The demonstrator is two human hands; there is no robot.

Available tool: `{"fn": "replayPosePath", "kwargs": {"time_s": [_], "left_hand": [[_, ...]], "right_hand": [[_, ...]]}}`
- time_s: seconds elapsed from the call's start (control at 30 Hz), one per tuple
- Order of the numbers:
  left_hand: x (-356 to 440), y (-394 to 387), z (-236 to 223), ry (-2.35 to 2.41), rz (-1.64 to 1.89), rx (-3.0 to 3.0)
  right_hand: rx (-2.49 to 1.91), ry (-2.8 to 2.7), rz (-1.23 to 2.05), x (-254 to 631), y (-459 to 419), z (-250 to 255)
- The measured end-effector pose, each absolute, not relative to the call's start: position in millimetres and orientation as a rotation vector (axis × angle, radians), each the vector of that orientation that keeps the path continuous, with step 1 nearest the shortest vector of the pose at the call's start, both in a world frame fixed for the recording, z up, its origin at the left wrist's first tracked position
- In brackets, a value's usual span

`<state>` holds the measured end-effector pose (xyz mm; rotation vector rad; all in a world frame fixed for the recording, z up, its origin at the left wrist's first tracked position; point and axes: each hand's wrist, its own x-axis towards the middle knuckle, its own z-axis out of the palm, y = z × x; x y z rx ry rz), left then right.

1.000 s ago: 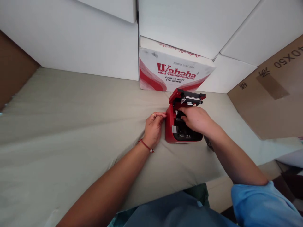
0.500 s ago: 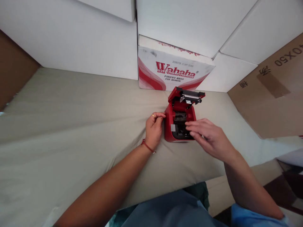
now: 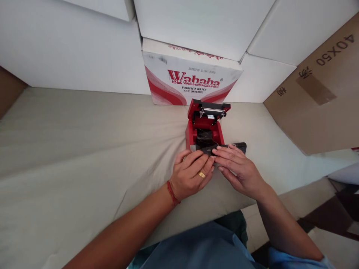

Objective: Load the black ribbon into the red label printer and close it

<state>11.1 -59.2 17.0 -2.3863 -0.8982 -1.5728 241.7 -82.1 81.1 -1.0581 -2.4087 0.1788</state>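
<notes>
A small red machine (image 3: 202, 127) stands on the beige cloth, its lid (image 3: 209, 108) swung up and back. A dark flat part (image 3: 224, 147) lies across the front of the machine. My left hand (image 3: 192, 173), with a gold ring and a red cord at the wrist, pinches the left end of this part. On the right side, my right hand (image 3: 237, 169) holds the same part with its fingertips. Both hands meet just in front of the machine.
A red and white Wahaha carton (image 3: 189, 80) stands right behind the machine. White boxes (image 3: 78, 52) wall the back, a brown carton (image 3: 319, 86) leans at the right. The beige cloth (image 3: 70, 149) stretches left. The table edge and floor (image 3: 331, 209) lie at lower right.
My left hand left the machine's side and came to its front. My right hand drew out of the open machine, and both hands now hold a dark flat part in front of it.
</notes>
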Motion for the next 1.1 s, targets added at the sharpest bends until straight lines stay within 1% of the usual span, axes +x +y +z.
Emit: {"fn": "replayPosePath", "kwargs": {"time_s": [0.13, 0.27, 0.33, 0.43, 0.5, 0.57, 0.67, 0.87, 1.1], "left_hand": [[12.5, -58.4, 15.9, -0.894, -1.563, -2.302], [13.6, -58.3, 15.7, -0.921, -1.577, -2.259], [14.0, -58.8, 16.3, -0.93, -1.571, -2.252], [13.8, -59.6, 16.8, -0.939, -1.557, -2.265], [13.6, -59.8, 16.3, -0.943, -1.562, -2.281], [13.6, -59.8, 15.1, -0.948, -1.578, -2.293], [13.6, -59.2, 12.9, -0.935, -1.597, -2.308], [9.9, -59.2, 9.9, -0.897, -1.557, -2.339], [8.3, -60.6, 11.6, -0.9, -1.549, -2.381]], "right_hand": [[-1.11, -2.221, 0.312, 242.4, -70.1, 90.5], [-1.249, -1.619, 0.363, 249.2, -18.0, 89.7], [-1.24, -1.446, 0.423, 251.9, 17.3, 85.5], [-1.205, -1.379, 0.61, 248.2, 56.8, 82.2], [-1.175, -1.393, 0.711, 240.3, 66.6, 83.6], [-1.154, -1.428, 0.744, 231.7, 65.0, 86.2], [-1.143, -1.476, 0.67, 223.8, 52.1, 88.8], [-1.221, -1.632, 0.38, 225.6, 11.1, 86.9], [-1.227, -1.907, 0.154, 240.4, -35.4, 59.3]]}}
